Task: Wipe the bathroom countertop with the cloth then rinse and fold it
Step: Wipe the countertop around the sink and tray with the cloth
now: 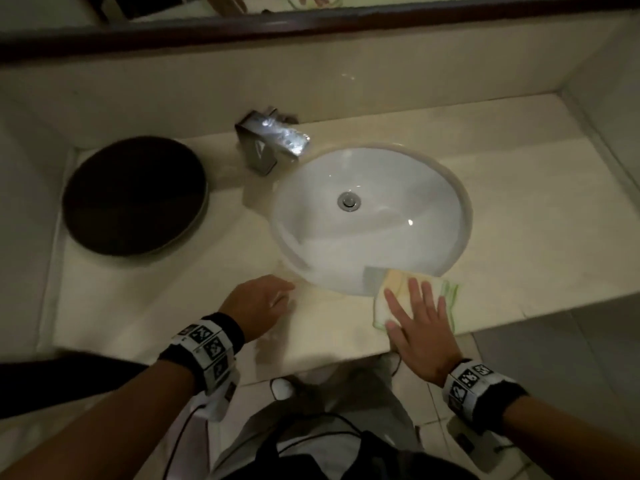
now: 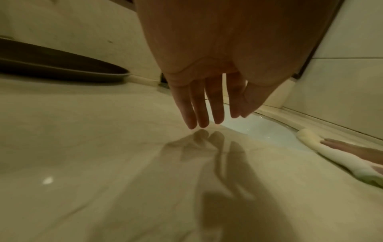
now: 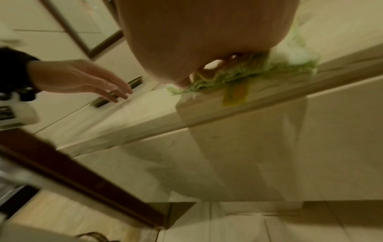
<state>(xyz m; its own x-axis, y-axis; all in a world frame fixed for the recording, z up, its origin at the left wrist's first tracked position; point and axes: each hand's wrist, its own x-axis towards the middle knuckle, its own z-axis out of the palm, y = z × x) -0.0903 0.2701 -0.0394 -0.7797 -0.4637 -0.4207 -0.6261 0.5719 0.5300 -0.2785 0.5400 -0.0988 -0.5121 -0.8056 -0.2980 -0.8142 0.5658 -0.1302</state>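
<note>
A folded cloth [image 1: 391,289], pale yellow with green edging, lies on the cream countertop [image 1: 156,299] at the front rim of the white sink [image 1: 367,216]. My right hand [image 1: 415,317] presses flat on it with fingers spread and straight. From the right wrist view the cloth [image 3: 248,73] shows under my palm near the counter's front edge. My left hand [image 1: 266,299] hovers just above the countertop left of the sink, fingers straight and empty; in the left wrist view its fingertips [image 2: 202,121] hang close over the glossy surface, with the cloth [image 2: 331,155] to the right.
A chrome faucet [image 1: 273,140] stands behind the sink's left side. A dark round tray [image 1: 135,195] sits on the counter's left end. A mirror with a dark frame [image 1: 311,26] runs along the back wall. The counter ends at side walls.
</note>
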